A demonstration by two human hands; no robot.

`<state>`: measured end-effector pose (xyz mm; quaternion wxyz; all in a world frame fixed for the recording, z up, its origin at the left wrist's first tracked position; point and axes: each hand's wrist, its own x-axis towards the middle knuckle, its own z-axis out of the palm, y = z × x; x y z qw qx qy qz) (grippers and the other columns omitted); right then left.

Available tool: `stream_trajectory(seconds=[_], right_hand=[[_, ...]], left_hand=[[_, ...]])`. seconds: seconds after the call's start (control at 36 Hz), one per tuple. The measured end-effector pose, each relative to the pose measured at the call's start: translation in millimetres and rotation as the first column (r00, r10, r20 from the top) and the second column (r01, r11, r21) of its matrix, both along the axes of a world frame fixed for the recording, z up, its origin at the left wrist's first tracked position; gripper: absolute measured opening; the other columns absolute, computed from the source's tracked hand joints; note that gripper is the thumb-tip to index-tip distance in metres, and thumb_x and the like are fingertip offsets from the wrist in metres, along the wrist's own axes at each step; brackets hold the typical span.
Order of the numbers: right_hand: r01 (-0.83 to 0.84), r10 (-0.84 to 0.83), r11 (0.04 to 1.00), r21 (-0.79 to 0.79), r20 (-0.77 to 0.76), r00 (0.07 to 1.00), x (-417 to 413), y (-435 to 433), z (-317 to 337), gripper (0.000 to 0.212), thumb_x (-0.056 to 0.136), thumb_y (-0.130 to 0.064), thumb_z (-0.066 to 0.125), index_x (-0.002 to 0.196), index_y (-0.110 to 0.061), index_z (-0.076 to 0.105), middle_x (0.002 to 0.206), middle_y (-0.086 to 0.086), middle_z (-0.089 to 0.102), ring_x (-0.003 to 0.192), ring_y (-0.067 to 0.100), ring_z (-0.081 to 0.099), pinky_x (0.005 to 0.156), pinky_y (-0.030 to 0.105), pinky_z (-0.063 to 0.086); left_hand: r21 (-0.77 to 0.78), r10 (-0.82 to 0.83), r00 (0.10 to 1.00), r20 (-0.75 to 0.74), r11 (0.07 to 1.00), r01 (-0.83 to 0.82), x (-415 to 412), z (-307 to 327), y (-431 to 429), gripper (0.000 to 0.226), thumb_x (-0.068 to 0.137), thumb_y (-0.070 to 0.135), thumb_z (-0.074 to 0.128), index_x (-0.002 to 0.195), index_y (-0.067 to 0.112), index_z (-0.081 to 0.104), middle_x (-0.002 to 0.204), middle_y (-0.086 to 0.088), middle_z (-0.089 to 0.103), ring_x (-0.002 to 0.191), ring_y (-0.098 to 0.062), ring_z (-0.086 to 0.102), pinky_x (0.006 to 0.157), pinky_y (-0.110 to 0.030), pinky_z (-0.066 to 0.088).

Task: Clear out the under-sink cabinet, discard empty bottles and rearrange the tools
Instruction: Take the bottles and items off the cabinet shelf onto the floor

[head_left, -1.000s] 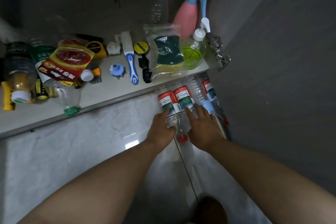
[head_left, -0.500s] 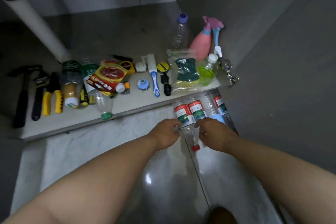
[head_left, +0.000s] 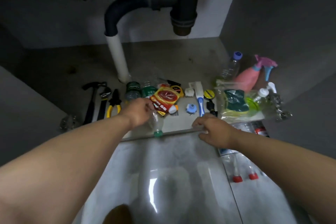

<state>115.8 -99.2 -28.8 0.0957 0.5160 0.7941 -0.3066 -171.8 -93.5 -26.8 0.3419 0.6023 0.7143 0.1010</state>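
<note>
l hand [head_left: 140, 112] curls round green-cap bottle [head_left: 156, 126] lying at cabinet [head_left: 172, 60] front edge; r hand [head_left: 214, 131] curled by lip, can't tell if holding anything. step: pulling empties to bin; next prob needs sliding bottle from under red packet [head_left: 164, 99].

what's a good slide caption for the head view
Under-sink cabinet mid-clearout: left hand on the green-capped bottle, right hand at its front edge, tools lined up at left.

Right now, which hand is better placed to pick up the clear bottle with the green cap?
Left. The left hand rests on the green-capped bottle, while the right hand sits further right, at the front edge of the cabinet.
</note>
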Motion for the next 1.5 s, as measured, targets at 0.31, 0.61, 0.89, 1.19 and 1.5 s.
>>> stream_trajectory(seconds=[0.31,0.61,0.89,1.19,1.5], right_hand=[[0.213,-0.192,0.963,0.162,-0.139,0.972,-84,52,-14,0.059,0.089,-0.026,0.068,0.141,-0.019,0.041,0.138,0.010,0.036,0.118,0.034,0.055,0.092,0.032,0.045],[0.290,-0.274,0.897,0.332,-0.094,0.957,-132,79,-28,0.063,0.088,-0.043,0.069,0.139,-0.018,0.041,0.139,0.012,0.041,0.117,0.036,0.057,0.092,0.049,0.054],[0.458,-0.405,0.845,0.274,-0.229,0.885,-112,68,-8,0.057,0.084,-0.037,0.072,0.131,-0.014,0.048,0.130,0.014,0.047,0.106,0.038,0.062,0.089,0.039,0.050],[0.490,-0.457,0.864,0.118,-0.223,0.861,41,11,58,0.034,0.083,-0.027,0.076,0.113,-0.014,0.068,0.104,0.009,0.073,0.097,0.025,0.068,0.088,0.038,0.055],[0.394,-0.376,0.913,-0.105,0.153,0.914,167,-57,31,0.064,0.090,-0.028,0.072,0.145,-0.014,0.041,0.136,0.012,0.056,0.119,0.025,0.057,0.090,0.025,0.042]], left_hand=[[0.111,0.414,0.909,-0.042,0.906,-0.408,-43,-51,38,0.076,0.084,0.048,0.073,0.147,0.019,0.042,0.150,-0.018,0.042,0.140,-0.038,0.041,0.113,-0.046,0.039],[0.098,0.585,0.783,0.211,0.785,-0.612,-50,-57,29,0.069,0.073,0.042,0.080,0.136,0.024,0.055,0.122,-0.001,0.069,0.111,-0.026,0.065,0.079,-0.025,0.042],[0.035,0.362,0.850,0.383,0.914,-0.405,-67,-8,10,0.042,0.073,0.037,0.082,0.103,0.030,0.053,0.096,0.002,0.074,0.086,-0.018,0.072,0.077,-0.034,0.060],[-0.374,0.134,0.836,0.533,0.923,0.091,59,37,-32,0.052,0.085,0.011,0.077,0.131,0.021,0.055,0.117,-0.005,0.072,0.101,-0.023,0.074,0.073,-0.041,0.063],[-0.630,0.261,0.804,0.535,0.756,0.174,191,-26,-116,0.057,0.085,0.017,0.079,0.131,0.016,0.046,0.120,-0.016,0.066,0.103,-0.032,0.072,0.077,-0.044,0.064]])
